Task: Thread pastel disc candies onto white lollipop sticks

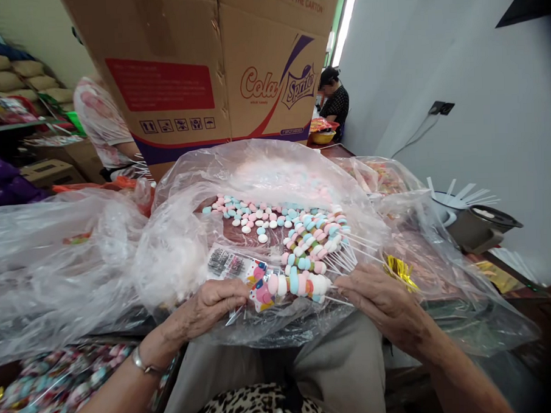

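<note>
A marshmallow skewer (pixel 297 284) in pink, white and blue lies level between my hands. At its left end is a colourful printed plastic bag (pixel 262 294), and the skewer seems to be at least partly inside it. My left hand (pixel 220 299) is closed, pinching the bag's left edge. My right hand (pixel 382 296) is closed around the stick end, with its fingertips partly hidden. Just beyond lies a pile of finished marshmallow skewers (pixel 316 235), their white sticks pointing right. A stack of flat printed bags (pixel 227 261) sits behind my left hand. Gold twist ties (pixel 400 272) lie near my right hand.
Loose marshmallows (pixel 258 222) spread over the table, partly under a large clear plastic sheet (pixel 187 186). A tall carton (pixel 173 71) blocks the far side. Wrapped sweets fill a box (pixel 59 386) at lower left. A pot (pixel 449 211) holds white sticks. Two people work beyond.
</note>
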Demonstrator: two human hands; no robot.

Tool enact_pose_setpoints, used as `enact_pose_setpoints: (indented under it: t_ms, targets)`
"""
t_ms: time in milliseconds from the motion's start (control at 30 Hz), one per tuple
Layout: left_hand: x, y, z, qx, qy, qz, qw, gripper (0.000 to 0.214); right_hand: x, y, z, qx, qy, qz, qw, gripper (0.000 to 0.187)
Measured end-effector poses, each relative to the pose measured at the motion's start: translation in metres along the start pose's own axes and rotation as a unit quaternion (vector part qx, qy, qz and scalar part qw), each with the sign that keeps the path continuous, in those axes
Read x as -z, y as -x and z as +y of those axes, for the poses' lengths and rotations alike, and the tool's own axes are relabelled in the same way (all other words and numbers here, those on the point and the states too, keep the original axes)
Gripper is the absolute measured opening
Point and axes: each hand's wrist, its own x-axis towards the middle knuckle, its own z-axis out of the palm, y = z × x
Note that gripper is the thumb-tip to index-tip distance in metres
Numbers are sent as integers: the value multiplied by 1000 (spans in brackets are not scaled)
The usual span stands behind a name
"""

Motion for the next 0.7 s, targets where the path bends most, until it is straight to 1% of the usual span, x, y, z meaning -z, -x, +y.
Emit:
enact_pose_setpoints:
  t_ms: [200,267,433,700]
  targets:
    - [1,-2,3,9,-25,-3,1000,27,-1,-2,-5,50,55,9,997,25]
    - [2,-2,3,8,-34,-5,999,27,0,-1,-6,47,62,4,997,26]
    - [5,-3,3,2,-57,-9,998,28,2,1,-9,28,60,-42,997,31]
    - [7,-7,3,-11,-82,-20,996,29,1,-1,-9,41,64,-60,995,31]
